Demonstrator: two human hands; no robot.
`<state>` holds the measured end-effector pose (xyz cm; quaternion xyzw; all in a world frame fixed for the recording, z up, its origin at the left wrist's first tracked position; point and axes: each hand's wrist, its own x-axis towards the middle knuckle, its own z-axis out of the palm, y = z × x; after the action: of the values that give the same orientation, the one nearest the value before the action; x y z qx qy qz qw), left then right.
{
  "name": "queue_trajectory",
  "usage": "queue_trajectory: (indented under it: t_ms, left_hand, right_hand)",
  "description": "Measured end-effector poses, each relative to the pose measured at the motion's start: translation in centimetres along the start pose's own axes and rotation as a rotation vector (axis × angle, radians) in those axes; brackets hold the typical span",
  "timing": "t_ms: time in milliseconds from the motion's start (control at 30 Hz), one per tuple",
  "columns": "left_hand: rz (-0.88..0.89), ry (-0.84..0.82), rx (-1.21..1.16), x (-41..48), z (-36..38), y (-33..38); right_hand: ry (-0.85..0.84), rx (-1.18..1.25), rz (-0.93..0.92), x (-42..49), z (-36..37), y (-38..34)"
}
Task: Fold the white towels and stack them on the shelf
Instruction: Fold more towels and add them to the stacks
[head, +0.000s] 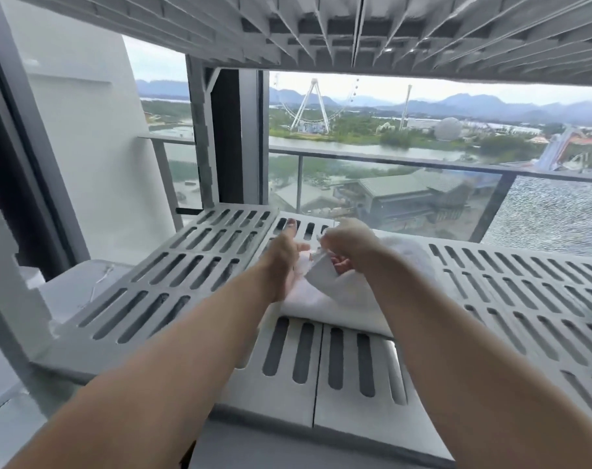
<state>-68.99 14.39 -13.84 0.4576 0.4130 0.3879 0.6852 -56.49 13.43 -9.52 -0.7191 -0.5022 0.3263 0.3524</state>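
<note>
1. Your left hand [284, 257] is reaching onto the slotted grey shelf [172, 275], thumb pointing toward 12 o'clock, fingers curling onto the edge of the white towel [338, 301].
2. Your right hand [350, 243] is working just at 3 o'clock of the left one, its fingers curling in and pinching a raised corner of the towel.
3. The towel is lying folded on the middle of the shelf, under both hands, with its rounded fold facing 6 o'clock, toward you.
4. An upper shelf [389, 32] is hanging overhead at 12 o'clock.
5. A glass railing [406, 184] is running behind the shelf, and a Ferris wheel [309, 106] is showing beyond it, toward 12 o'clock.
</note>
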Motion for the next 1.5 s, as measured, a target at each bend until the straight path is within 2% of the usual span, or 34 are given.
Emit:
queue_trajectory:
  t_ms: [133,300,467,567,633,733,800,900,967,1033,1100,1167,1233,1300,1400,1500]
  left_hand:
    - [0.017,0.015,0.034,0.0,-0.8,0.5]
    - [0.067,0.122,0.147,0.7,-1.4,1.0]
    - [0.054,0.152,0.284,1.8,-1.9,1.4]
    - [0.043,0.132,0.381,2.2,-1.8,1.9]
    - [0.119,0.145,0.601,2.1,-1.4,2.0]
    - [0.274,0.185,1.129,1.2,-0.5,2.1]
    - [0.348,0.231,1.285,1.1,0.2,1.9]
    - [0.34,0.294,1.25,1.7,0.3,1.5]
    - [0.32,0.308,1.287,1.9,0.6,1.7]
    - [0.342,0.299,1.442,2.1,1.5,2.3]
    - [0.44,0.204,1.573,2.2,2.9,2.7]
    - [0.464,0.031,1.608,2.5,3.7,2.6]
    - [0.38,-0.068,1.6,3.0,3.8,1.9]
    - [0.293,-0.094,1.613,3.5,3.8,1.3]
    - [0.311,-0.065,1.668,3.6,4.0,0.7]
    - [0.415,0.073,1.831,2.7,4.7,-0.1]
  right_hand:
    - [0.068,0.064,-0.034,-1.1,0.7,0.5]
    - [0.172,0.0,-0.207,-2.4,1.5,2.3]
    - [0.184,-0.353,-0.482,-4.3,3.4,4.4]
    - [0.13,-0.423,-0.541,-5.8,3.7,5.0]
    - [0.154,-0.488,-0.622,-6.9,3.9,5.5]
    - [0.181,-0.545,-0.759,-9.1,4.3,6.5]
    - [0.149,-0.467,-0.757,-10.5,3.8,7.1]
    - [0.16,-0.33,-0.657,-11.5,1.5,7.5]
    - [0.255,-0.391,-0.658,-11.4,-0.2,8.0]
    - [0.283,-0.461,-0.683,-11.3,-1.2,8.9]
    - [0.239,-0.413,-0.705,-11.4,-1.2,10.2]
    - [0.212,-0.312,-0.715,-11.4,-1.1,11.2]
    - [0.175,-0.266,-0.699,-11.1,-1.3,11.7]
    - [0.159,-0.259,-0.694,-10.7,-1.6,11.9]
    - [0.24,-0.272,-0.726,-11.1,-1.9,12.2]
    - [0.445,-0.487,-0.765,-12.2,-2.1,12.7]
